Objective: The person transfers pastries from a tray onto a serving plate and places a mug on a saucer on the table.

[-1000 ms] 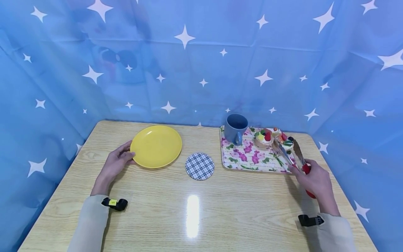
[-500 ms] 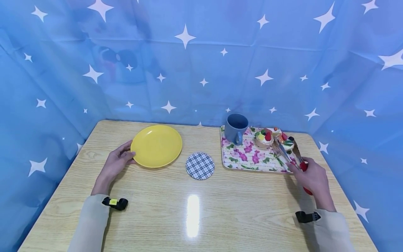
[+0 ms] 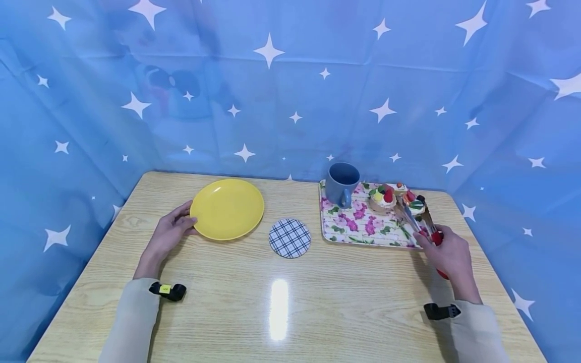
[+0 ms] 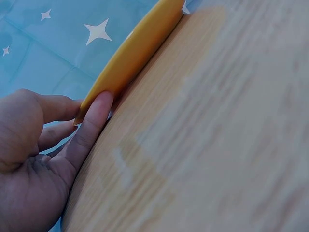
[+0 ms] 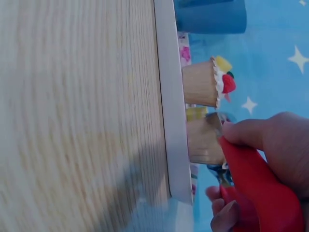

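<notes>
My left hand (image 3: 170, 232) pinches the near left rim of a round yellow plate (image 3: 227, 209), seen edge-on in the left wrist view just over the wood. At the right, my right hand (image 3: 454, 254) holds food tongs with red handles (image 5: 256, 181). Their metal arms reach over a floral tray (image 3: 351, 238), one on each side of a fruit-topped cupcake (image 3: 415, 206) at its right end. Beside that one stands another cupcake (image 3: 383, 198) with a red berry on top. A further cream-topped treat (image 3: 399, 187) shows partly behind them.
A blue mug (image 3: 341, 186) stands on the tray's left end, handle toward me. A round checked coaster (image 3: 289, 238) lies on the wooden table (image 3: 345, 302) between plate and tray. Blue star-patterned cloth (image 3: 290, 91) hangs behind and at both sides.
My right hand has moved slightly left and forward, and the tongs' arms have drawn closer together around the cupcake. The left hand stays at the plate's rim.
</notes>
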`<state>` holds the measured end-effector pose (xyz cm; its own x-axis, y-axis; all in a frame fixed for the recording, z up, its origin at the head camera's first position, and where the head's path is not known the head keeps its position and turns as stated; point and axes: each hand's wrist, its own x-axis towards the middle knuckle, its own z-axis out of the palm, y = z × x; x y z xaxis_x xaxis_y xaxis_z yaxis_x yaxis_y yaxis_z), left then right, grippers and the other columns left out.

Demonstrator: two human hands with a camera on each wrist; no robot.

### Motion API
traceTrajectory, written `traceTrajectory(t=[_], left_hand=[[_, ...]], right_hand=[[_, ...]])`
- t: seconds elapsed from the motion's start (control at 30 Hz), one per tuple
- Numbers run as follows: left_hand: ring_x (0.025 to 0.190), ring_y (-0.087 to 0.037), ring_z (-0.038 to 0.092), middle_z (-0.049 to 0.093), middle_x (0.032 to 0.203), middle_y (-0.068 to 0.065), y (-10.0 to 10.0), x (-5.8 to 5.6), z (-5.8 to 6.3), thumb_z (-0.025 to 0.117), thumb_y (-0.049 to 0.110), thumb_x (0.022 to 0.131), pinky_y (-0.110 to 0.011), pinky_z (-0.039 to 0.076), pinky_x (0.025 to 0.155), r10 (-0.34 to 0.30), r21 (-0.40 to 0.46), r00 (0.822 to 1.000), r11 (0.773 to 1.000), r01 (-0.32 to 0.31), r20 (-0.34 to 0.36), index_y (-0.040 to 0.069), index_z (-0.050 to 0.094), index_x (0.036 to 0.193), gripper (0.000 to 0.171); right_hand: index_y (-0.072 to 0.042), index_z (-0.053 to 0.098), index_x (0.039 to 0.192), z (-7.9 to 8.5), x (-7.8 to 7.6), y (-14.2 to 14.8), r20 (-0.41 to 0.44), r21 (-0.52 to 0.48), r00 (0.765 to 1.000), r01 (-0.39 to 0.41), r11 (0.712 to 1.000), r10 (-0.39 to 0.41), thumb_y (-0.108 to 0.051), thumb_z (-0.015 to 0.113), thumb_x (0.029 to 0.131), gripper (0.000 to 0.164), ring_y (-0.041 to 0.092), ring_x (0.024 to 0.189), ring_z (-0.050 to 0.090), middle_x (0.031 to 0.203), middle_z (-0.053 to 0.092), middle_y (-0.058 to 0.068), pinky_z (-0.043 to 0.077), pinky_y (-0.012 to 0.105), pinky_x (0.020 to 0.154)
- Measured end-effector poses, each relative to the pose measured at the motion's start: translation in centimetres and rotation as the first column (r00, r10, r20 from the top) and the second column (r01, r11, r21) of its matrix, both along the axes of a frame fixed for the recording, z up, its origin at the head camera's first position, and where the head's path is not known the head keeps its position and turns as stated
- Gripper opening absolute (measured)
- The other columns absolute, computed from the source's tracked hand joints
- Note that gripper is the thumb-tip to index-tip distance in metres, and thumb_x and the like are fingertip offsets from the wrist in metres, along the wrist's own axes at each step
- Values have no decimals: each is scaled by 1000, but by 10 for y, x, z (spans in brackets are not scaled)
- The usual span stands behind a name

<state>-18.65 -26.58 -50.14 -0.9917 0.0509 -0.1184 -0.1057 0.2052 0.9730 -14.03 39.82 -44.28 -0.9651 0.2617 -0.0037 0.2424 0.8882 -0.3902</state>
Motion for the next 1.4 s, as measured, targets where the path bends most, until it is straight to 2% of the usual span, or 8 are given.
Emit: traceTrajectory(t=[0.27,0.5,0.7,0.8,0.97,1.17,1.4], left_hand=[[101,2,65,43,149,-20,1,0,0,58,22,106,-24,65,88,4,0,1000,1000,-4,-1,15,28,164,65],[102,3,65,42,150,-20,0,0,0,58,22,106,-24,65,88,4,2,1000,1000,-4,4,16,28,164,65],[102,3,65,43,150,-20,1,-1,1,58,21,106,-24,65,88,3,7,1000,1000,-3,7,15,27,164,66],[102,3,65,43,151,-20,1,-1,1,58,22,106,-24,65,88,2,8,1000,1000,-3,4,15,27,164,66],[102,3,65,42,152,-21,0,0,0,57,21,107,-24,65,88,0,4,1000,1000,0,1,16,26,164,66],[102,3,65,42,152,-21,0,0,1,57,20,107,-24,65,88,-2,9,1000,1000,2,-5,15,27,164,65],[102,2,65,42,151,-20,0,0,0,57,21,107,-24,65,88,-4,13,1000,1000,4,-8,15,28,164,65]], right_hand=[[16,41,146,0,2,-2,-18,-4,1000,7,1000,-7,-54,57,100,86,50,103,57,125,54,41,56,58,74],[16,43,144,-2,5,0,-39,0,999,0,1000,0,-54,57,100,84,48,98,59,120,57,40,57,53,68],[15,43,145,0,6,1,-28,-6,1000,8,1000,-8,-52,58,101,82,49,101,58,122,56,40,56,55,71],[16,44,144,1,6,1,-39,2,999,6,1000,-6,-52,58,101,81,46,95,59,118,58,38,55,45,64],[15,44,144,3,6,1,-42,5,999,20,1000,-19,-54,58,100,83,38,86,57,110,60,34,42,27,56],[15,43,146,7,7,2,-39,0,999,32,999,-32,-54,58,100,84,40,89,55,113,58,35,42,27,58],[16,45,143,11,11,-1,-71,4,997,10,1000,-10,-52,59,100,82,40,88,57,110,60,34,43,27,58]])
